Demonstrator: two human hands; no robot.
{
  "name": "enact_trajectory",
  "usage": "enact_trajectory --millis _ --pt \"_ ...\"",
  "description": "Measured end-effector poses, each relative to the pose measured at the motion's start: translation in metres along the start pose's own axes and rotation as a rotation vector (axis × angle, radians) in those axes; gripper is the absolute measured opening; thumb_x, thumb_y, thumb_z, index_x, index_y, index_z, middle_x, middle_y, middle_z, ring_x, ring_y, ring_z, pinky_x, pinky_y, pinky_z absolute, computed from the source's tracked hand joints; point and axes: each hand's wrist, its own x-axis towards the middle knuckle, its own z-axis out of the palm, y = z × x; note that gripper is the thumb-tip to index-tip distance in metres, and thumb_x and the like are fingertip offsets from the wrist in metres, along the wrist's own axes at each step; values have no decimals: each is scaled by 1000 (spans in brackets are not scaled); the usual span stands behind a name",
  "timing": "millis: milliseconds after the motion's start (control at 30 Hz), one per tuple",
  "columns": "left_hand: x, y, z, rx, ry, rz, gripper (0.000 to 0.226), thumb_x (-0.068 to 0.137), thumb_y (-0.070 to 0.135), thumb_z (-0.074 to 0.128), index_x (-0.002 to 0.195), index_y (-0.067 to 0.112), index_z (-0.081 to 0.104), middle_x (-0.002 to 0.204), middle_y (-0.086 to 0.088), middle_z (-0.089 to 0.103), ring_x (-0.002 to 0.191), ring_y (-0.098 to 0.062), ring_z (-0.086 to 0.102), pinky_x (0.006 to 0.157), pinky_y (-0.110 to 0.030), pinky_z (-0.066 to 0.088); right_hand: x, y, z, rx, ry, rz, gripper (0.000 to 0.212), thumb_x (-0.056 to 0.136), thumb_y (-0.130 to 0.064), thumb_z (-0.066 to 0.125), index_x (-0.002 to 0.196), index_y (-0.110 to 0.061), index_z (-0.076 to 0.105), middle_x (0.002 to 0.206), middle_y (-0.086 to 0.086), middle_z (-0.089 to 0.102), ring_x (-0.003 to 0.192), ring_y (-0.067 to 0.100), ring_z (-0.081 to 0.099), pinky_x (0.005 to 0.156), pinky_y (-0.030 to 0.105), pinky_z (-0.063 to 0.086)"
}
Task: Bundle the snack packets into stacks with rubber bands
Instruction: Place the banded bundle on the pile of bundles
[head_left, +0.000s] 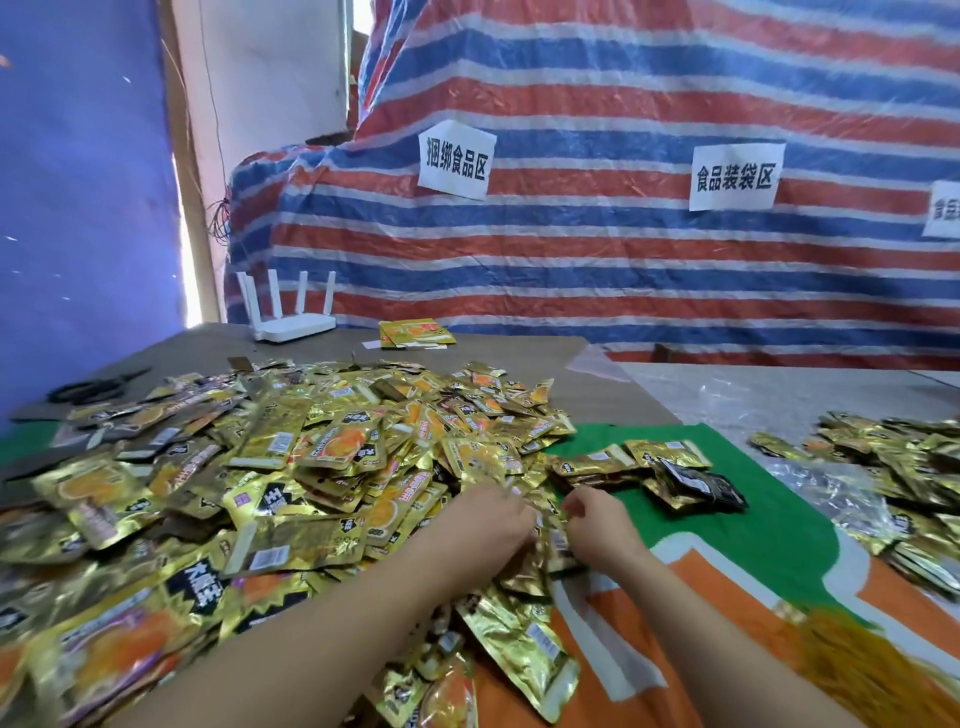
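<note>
Head view. The left hand (493, 525) and the right hand (597, 525) met at the near right edge of the big heap of snack packets (291, 467), on the green part of the mat (727, 540). Between them stood a small stack of packets (545, 540), on edge, its long axis running toward the person. The fingers of both hands were curled and appeared to pinch this stack from either side; the fingertips were hidden by foil, so the exact hold could not be told. The stack thus lay directly within both grips, equally near each hand. A pile of rubber bands (872, 670) lay at the lower right, well apart from the stack and on the right hand's side. By this reading, the right hand was better placed to fetch a band. A few loose packets (649, 467) lay just beyond the hands.
</note>
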Motion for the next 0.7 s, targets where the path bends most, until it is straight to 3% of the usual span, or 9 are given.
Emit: enact_trajectory --millis 133,233,300,367,467,533,600,667,700 --pt "-28 -7 -20 -65 -46 -53 15 97 3 45 111 3 49 99 -13 59 83 -27 58 71 -38 51 -15 -7 2 -57 -38 -62 37 89 -4 49 122 -12 63 119 9 64 99 23 57 75 27 42" --pt "-48 -11 -25 -138 -46 -111 30 86 -7 53 112 6 45 80 -5 52 68 -24 50 57 -34 42 -25 -13 5 -104 -55 -38 36 90 -11 51 125 -12 59 117 8 61 97 22 56 75 29 46" --pt "-58 -13 -28 -131 -36 -167 27 85 -5 50 109 8 45 67 1 40 61 -24 47 51 -33 35 -32 -14 4 -188 -12 -46 34 92 -19 53 124 -9 58 118 9 60 104 25 57 82 33 49" --pt "-65 -15 -31 -128 -11 -228 24 87 1 46 109 9 47 69 -2 47 65 -28 54 50 -34 32 -39 -12 0 -257 39 -65 35 94 -28 54 121 -7 58 122 12 59 110 28 57 90 36 49" --pt "-74 -14 -33 -145 -26 -311 28 83 -3 51 105 12 45 69 -1 49 64 -26 52 50 -33 32 -54 -4 -10 -299 34 -56 37 97 -36 53 121 -9 57 119 8 61 105 24 60 85 32 50" --pt "-78 -11 -35 -134 -54 -358 42 79 -7 56 113 13 42 67 2 41 59 -21 45 49 -32 31 -64 4 -16 -326 17 -54 40 97 -41 53 123 -11 57 117 5 63 99 20 59 79 30 49" --pt "-80 -11 -35 -115 -132 -418 58 77 -9 60 126 14 37 70 2 43 66 -22 49 54 -34 39 -73 7 -20 -311 0 -54 45 96 -47 55 125 -12 56 114 2 63 90 15 56 74 28 45" --pt "-80 -8 -42 -96 -235 -489 47 78 -6 62 120 13 49 75 2 48 72 -24 52 59 -35 44 -79 4 -20 -296 -21 -56 48 94 -53 58 121 -13 55 105 0 60 83 13 55 71 28 45" --pt "-80 -7 -47 -64 -278 -502 31 80 -4 62 106 12 56 74 2 49 72 -23 52 60 -34 46 -80 0 -18 -295 -40 -57 51 93 -55 58 120 -13 55 104 -1 59 85 14 55 71 28 46"
